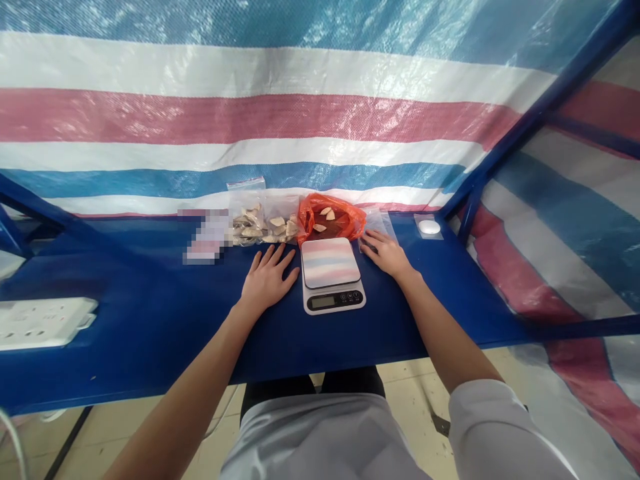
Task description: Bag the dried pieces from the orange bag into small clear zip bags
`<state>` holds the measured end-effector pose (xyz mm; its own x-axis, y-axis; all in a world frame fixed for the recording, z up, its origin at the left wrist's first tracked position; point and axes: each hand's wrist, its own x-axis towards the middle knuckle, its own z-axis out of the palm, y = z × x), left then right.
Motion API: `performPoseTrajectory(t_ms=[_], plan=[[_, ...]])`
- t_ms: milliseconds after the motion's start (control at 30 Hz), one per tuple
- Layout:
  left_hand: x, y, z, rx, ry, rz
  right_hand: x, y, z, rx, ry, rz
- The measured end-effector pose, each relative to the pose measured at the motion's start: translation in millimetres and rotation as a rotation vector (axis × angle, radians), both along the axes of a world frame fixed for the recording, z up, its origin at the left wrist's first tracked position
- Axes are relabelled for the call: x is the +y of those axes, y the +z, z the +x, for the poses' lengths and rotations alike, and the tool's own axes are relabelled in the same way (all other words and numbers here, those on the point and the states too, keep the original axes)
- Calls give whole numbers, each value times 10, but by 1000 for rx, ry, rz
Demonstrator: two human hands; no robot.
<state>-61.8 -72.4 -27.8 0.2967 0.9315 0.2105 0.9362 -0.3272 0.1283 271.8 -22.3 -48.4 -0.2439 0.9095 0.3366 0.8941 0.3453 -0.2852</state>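
My left hand lies flat on the blue table with its fingers spread, left of a white digital kitchen scale. On the scale's right, my right hand rests with fingers apart over the edge of some clear plastic bags; it does not appear to grip them. Behind the scale sits an open orange plastic bag with a few pale, slice-like pieces inside. Two clear zip bags hold similar pieces: one stands beyond my left fingertips, the other beside the orange bag.
A white power strip lies at the table's left. A blurred-out paper is left of the bags. At the back right is a white round object on clear plastic. Striped sheeting and blue frame bars enclose the table.
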Motion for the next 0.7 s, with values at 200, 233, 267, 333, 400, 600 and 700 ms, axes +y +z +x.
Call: performPoseTrajectory(t_ms=[200, 233, 267, 333, 400, 600, 700], plan=[[1, -10, 10, -5, 11, 2, -46, 71, -54, 22, -55, 18], [1, -13, 10, -3, 11, 5, -50, 78, -60, 23, -66, 23], [2, -14, 10, 1, 10, 8, -54, 85, -65, 23, -75, 29], [1, -13, 11, 10, 7, 9, -59, 94, -72, 22, -92, 42], [-1, -7, 12, 13, 7, 9, -65, 101, -78, 29, -100, 55], [-5, 21, 13, -23, 12, 8, -92, 143, -81, 157, -153, 85], [2, 37, 13, -34, 17, 4, -97, 206, -72, 256, -160, 99]])
